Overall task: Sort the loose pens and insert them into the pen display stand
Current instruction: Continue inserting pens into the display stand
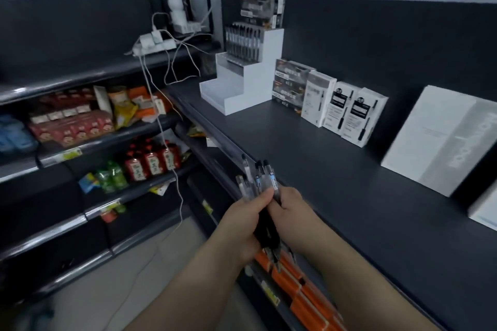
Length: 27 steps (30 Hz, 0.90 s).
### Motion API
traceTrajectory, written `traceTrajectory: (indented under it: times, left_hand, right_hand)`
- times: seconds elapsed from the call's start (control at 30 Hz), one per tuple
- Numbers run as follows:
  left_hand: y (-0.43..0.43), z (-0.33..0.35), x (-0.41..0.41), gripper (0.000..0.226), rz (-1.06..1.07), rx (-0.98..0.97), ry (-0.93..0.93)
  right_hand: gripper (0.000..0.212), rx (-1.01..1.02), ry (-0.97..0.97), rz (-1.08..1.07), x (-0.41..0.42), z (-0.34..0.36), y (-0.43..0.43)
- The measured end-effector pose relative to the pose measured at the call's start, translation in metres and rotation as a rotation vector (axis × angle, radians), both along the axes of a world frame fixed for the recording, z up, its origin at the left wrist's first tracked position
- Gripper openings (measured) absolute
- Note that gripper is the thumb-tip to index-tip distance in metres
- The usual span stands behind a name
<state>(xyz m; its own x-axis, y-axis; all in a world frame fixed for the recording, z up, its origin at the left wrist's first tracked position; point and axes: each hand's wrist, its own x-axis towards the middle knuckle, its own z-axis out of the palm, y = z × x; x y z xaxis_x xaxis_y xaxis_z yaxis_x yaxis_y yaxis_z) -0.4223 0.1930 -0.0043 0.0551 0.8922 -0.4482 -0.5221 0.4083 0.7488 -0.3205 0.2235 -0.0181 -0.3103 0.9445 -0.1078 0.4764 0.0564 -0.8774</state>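
Observation:
A bundle of loose pens [258, 179] with clear barrels and black grips is held upright over the front edge of the dark shelf top [336, 169]. My left hand [246, 219] wraps around the bundle from the left. My right hand [289, 213] grips it from the right, fingers touching the left hand. The white stepped pen display stand [242, 80] sits far back on the shelf. Its upper tier holds a row of pens [243, 40]; its two lower tiers look empty.
Pen boxes [330, 99] line the back wall right of the stand, with a large white box [441, 137] farther right. A power strip and dangling cables [156, 43] lie left of the stand. Snack shelves [80, 121] fill the left; orange boxes [298, 285] sit below.

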Motion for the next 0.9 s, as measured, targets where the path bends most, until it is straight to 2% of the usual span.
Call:
traceTrajectory:
  times: [0.17, 0.27, 0.33, 0.43, 0.7, 0.83, 0.9]
  left_hand:
    - [0.063, 0.010, -0.034, 0.032, 0.118, -0.080, -0.107]
    - [0.092, 0.009, -0.059, 0.033, 0.199, -0.108, -0.227]
    - [0.107, 0.006, -0.077, 0.035, 0.211, -0.108, -0.269]
    - [0.131, 0.004, -0.110, 0.032, 0.198, -0.077, -0.270]
    - [0.216, 0.004, -0.219, 0.034, 0.021, -0.026, -0.164]
    - [0.258, 0.014, -0.261, 0.032, -0.033, 0.037, -0.166]
    - [0.278, 0.018, -0.274, 0.026, -0.036, 0.061, -0.174]
  right_hand:
    - [0.023, 0.000, 0.055, 0.121, -0.042, 0.015, 0.070]
    - [0.050, 0.002, -0.007, 0.178, -0.070, 0.016, 0.106]
    - [0.061, -0.060, 0.021, 0.200, -0.088, 0.014, 0.122]
    - [0.059, -0.114, 0.095, 0.205, -0.116, 0.016, 0.145]
    - [0.060, 0.025, 0.021, 0.138, -0.212, 0.021, 0.215]
    - [0.029, 0.014, 0.165, 0.002, -0.255, 0.038, 0.239]
    - [0.025, -0.007, 0.312, -0.087, -0.272, 0.042, 0.248]
